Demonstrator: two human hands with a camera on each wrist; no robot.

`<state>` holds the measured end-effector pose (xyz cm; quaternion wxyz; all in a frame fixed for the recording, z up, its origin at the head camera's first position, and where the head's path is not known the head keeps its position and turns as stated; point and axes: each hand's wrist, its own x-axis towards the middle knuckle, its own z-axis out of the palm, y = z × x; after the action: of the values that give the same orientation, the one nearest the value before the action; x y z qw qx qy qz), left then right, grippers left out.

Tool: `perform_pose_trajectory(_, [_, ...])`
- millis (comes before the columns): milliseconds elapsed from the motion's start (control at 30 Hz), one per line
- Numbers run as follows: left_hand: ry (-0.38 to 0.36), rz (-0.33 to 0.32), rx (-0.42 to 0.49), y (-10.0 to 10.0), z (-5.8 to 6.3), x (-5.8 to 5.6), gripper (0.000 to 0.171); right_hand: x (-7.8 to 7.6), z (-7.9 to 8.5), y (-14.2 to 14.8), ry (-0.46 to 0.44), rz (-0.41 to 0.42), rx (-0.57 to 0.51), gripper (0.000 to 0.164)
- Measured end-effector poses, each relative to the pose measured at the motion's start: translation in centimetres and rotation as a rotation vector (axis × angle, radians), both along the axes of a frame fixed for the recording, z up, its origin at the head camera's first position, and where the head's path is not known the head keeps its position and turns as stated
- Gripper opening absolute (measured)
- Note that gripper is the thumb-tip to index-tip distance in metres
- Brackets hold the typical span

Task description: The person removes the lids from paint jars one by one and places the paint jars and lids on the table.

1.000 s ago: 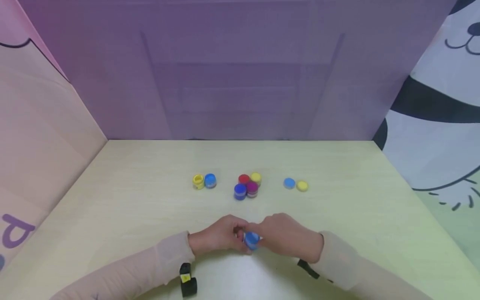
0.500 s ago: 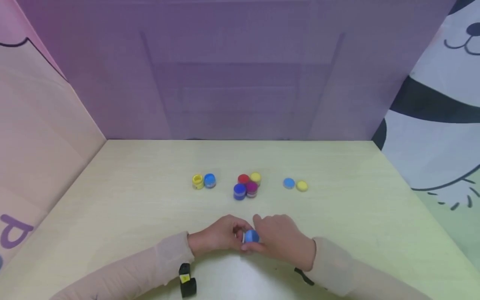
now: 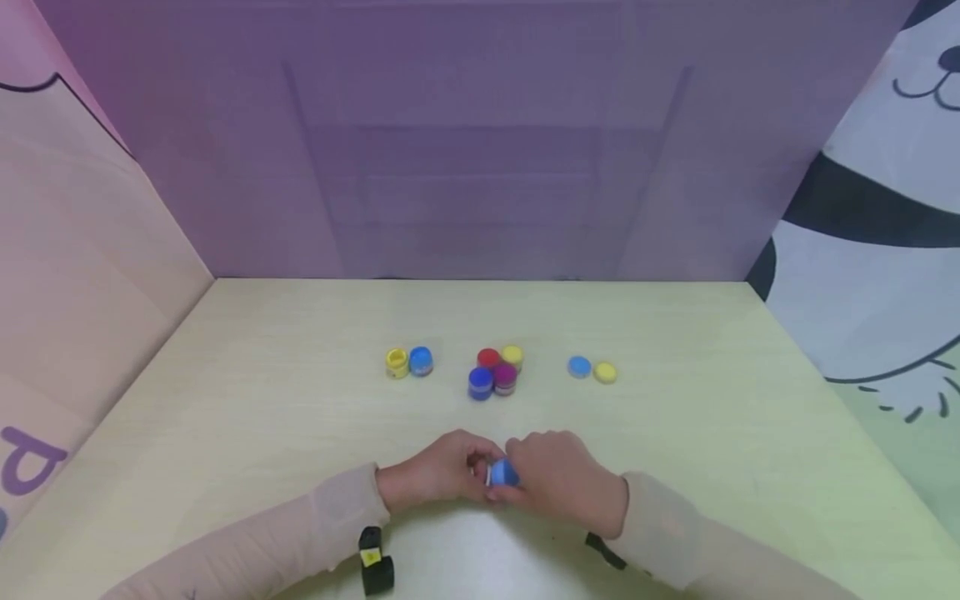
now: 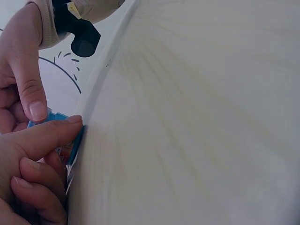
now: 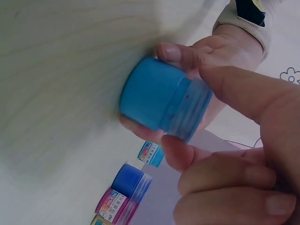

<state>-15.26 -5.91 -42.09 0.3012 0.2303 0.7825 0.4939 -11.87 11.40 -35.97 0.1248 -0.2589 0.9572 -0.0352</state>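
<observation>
A small light blue paint jar (image 5: pixel 152 93) is tilted on its side between both hands, low in the middle of the head view. My left hand (image 3: pixel 450 468) holds its blue body from the left, with thumb and fingers on either side. From the right, my right hand (image 3: pixel 566 479) pinches the jar's clear-rimmed end between thumb and forefinger, its other fingers curled in. In the left wrist view, the left fingers (image 4: pixel 44 140) cover much of the jar. Whether the jar touches the table cannot be told.
Beyond the hands stand red, yellow, dark blue (image 3: pixel 480 383) and purple (image 3: pixel 505 379) jars in a cluster. An uncovered yellow jar (image 3: pixel 397 364) and a blue jar (image 3: pixel 421 362) stand left. Blue (image 3: pixel 579 367) and yellow (image 3: pixel 605 372) lids lie right. A purple panel (image 3: pixel 480 167) backs the table.
The right hand has shifted its grip: its forefinger drew back from the jar's top and its thumb moved to the near side. The jar has tipped over. The left hand has stayed put.
</observation>
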Motion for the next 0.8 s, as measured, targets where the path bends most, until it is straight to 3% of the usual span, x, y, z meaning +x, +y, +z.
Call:
perform_pose_trajectory(333, [0.002, -0.012, 0.039, 0.0, -0.1, 0.1, 0.028, -0.2, 0.8, 0.0, -0.047, 0.006, -0.023, 0.035])
perform_pose_trajectory(533, [-0.014, -0.002, 0.022, 0.0, 0.0, 0.2, 0.032, -0.5, 1.3, 0.5, -0.042, 0.109, -0.052, 0.028])
perform_pose_trajectory(800, [-0.019, 0.003, 0.03, 0.0, 0.0, 0.2, 0.018, -0.8, 1.6, 1.0, -0.005, 0.2, -0.06, 0.043])
